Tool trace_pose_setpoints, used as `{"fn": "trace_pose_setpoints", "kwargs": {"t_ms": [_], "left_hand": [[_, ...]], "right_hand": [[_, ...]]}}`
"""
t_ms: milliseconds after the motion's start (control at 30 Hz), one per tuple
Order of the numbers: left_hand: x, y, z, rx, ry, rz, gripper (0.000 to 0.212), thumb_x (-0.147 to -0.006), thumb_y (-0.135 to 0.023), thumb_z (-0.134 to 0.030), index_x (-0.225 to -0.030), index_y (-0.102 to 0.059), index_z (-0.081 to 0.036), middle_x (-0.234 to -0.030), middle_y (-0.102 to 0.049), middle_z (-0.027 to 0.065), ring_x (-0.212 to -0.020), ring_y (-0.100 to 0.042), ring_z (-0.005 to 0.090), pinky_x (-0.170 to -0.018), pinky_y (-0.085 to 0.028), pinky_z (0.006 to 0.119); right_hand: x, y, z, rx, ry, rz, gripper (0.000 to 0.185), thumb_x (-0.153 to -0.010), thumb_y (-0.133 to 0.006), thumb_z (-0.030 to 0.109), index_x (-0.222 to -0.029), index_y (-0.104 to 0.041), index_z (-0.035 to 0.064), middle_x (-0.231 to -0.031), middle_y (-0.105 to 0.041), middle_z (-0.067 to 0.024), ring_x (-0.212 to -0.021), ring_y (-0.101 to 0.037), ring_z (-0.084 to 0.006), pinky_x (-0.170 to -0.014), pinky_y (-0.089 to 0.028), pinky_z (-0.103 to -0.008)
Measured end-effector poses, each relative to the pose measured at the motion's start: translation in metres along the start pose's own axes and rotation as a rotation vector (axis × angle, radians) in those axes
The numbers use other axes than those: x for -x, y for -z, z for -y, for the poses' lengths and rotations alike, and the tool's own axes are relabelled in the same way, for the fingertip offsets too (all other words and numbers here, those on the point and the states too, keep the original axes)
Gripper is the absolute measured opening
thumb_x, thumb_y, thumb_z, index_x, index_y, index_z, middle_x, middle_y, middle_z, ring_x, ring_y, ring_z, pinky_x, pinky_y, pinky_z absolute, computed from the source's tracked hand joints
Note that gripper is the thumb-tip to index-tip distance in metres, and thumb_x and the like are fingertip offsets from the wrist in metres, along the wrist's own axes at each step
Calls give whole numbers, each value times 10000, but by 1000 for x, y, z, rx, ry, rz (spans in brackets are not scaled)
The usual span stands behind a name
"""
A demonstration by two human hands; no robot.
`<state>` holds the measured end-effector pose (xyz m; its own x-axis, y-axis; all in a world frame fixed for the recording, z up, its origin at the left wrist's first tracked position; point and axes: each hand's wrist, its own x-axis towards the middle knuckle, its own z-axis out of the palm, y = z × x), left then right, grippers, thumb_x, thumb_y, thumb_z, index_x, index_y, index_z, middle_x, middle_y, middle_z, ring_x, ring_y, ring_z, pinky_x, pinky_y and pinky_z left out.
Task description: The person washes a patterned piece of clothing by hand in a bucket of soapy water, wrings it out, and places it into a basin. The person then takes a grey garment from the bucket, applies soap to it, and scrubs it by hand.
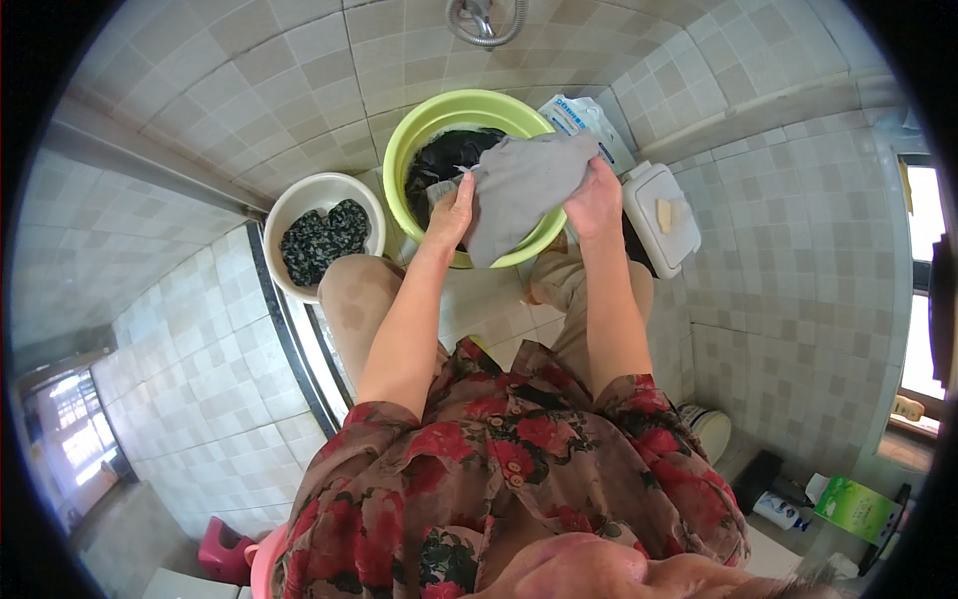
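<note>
A grey cloth garment (528, 191) is stretched between my two hands above a lime-green plastic basin (400, 217). My left hand (450, 213) grips its left edge, thumb on top. At the garment's upper right, my right hand (596, 201) holds the other side, its fingers partly hidden by the fabric. Dark wet clothes (449, 157) lie in the basin, with some suds along the inner wall. The garment covers much of the basin's right half. To the left, a white basin (273, 239) contains a dark patterned cloth (323, 239).
A pale bar (664, 216), probably soap, sits on a white lidded bin (658, 247) to the right. A plastic packet (591, 123) leans behind the green basin. Above hangs a metal shower hose (486, 37). A raised threshold (299, 359) runs along the left.
</note>
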<state>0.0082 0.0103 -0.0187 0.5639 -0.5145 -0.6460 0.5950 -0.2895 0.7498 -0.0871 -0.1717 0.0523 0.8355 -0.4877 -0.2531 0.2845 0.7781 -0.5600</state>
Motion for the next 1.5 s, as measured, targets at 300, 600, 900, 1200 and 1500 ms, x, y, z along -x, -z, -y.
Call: {"fn": "trace_pose_setpoints", "kwargs": {"t_ms": [300,600,900,1200,1500], "left_hand": [[1,-20,-11,402,7,334,626,-808,-633,-489,-1203,-557,-10,-1209,-560,117,-1081,-537,219,-935,-412,342],[-3,6,-40,1106,-358,203,302,-904,-484,-272,-1120,-526,-66,-1127,-573,76,-1081,-521,235,-958,-381,362],[-16,-6,-20,866,-279,11,289,-808,-577,-50,-1093,-534,-28,-1074,-586,123,-961,-590,272,-846,-500,430],[-35,15,12,858,-251,370,231,-877,-487,-260,-917,-609,-68,-818,-612,74,-760,-601,207,-717,-509,369],[-24,-15,23,737,-155,-44,356,-923,-443,-321,-1143,-541,-58,-1116,-590,88,-1018,-563,246,-861,-478,391]], "right_hand": [[4,-9,-4,41,-79,-11,433,-897,-330,217,-1175,-497,-69,-1188,-545,-178,-1118,-508,-300,-1014,-366,-407],[16,3,-2,749,-39,-15,433,-873,-590,220,-1197,-495,-52,-1137,-575,-145,-1067,-547,-225,-928,-438,-364],[-7,-10,-15,323,228,-115,290,-889,-568,138,-1131,-547,-20,-1069,-610,-116,-969,-590,-218,-887,-461,-353],[52,-58,-130,1737,620,454,202,-731,-584,195,-850,-576,31,-829,-625,-159,-755,-610,-359,-687,-487,-433],[56,-87,-145,1672,824,203,219,-669,-596,233,-820,-581,73,-841,-616,-183,-749,-601,-362,-638,-491,-438]]}}
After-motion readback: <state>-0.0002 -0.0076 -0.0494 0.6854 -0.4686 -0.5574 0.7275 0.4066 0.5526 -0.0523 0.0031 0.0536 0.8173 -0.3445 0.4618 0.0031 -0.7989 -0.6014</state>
